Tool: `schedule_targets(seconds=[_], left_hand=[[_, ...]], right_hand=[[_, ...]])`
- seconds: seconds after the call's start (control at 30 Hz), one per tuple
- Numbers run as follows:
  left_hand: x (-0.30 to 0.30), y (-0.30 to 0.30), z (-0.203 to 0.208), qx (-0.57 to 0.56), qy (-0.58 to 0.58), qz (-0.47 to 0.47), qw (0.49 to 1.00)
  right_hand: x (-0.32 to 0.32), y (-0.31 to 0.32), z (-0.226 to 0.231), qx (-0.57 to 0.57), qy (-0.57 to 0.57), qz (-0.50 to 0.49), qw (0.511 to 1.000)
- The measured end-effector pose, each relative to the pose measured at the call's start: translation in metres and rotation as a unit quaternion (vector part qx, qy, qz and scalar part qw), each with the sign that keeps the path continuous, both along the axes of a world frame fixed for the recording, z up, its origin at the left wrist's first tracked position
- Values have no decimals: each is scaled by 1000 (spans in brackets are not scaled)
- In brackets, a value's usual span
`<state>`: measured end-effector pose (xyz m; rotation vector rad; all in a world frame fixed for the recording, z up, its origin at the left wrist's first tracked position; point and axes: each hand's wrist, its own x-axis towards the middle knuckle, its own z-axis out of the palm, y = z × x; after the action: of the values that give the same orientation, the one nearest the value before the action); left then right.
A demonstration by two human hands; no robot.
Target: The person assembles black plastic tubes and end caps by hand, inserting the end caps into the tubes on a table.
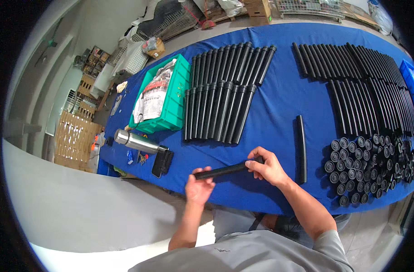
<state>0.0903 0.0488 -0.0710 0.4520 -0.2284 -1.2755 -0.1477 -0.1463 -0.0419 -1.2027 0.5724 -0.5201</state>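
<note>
A black tube lies nearly level between my two hands, above the near edge of the blue-covered table. My left hand holds its left end, with the fingers curled round it. At the other end my right hand grips the tube; its fingers cover that tip, so I cannot tell whether a cap is on it. Just to the right, one loose black tube rests on the cloth. Round black caps are gathered in a large group at the near right.
Black tubes with wider ends lie in two rows at the middle. More plain tubes fill the far right. A green crate holds newspaper. Left of my hands are a steel flask and a black phone. A blue bin stands at the right edge.
</note>
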Motion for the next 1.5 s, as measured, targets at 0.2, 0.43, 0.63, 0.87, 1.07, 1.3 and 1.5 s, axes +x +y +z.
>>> schedule_targets(seconds=[0.2,0.43,0.63,0.87,1.07,1.3,1.5], left_hand=[[26,27,81,245,-347,-141,894],[-44,-14,78,276,-656,-248,658],[-23,-73,111,290,-649,-65,701],[-34,-294,140,6,-920,58,389],[-88,-438,81,17,-970,22,242],[-82,-500,49,68,-986,-13,150],[-75,-517,39,82,-987,-14,140]], right_hand=[[-5,-7,9,67,23,79,994],[-6,-5,10,57,17,127,990],[0,-6,-2,21,-13,148,989],[9,11,-21,-409,-19,79,909],[3,16,-20,-515,-2,57,855],[2,18,-19,-505,8,62,861],[2,15,-15,-490,20,77,868]])
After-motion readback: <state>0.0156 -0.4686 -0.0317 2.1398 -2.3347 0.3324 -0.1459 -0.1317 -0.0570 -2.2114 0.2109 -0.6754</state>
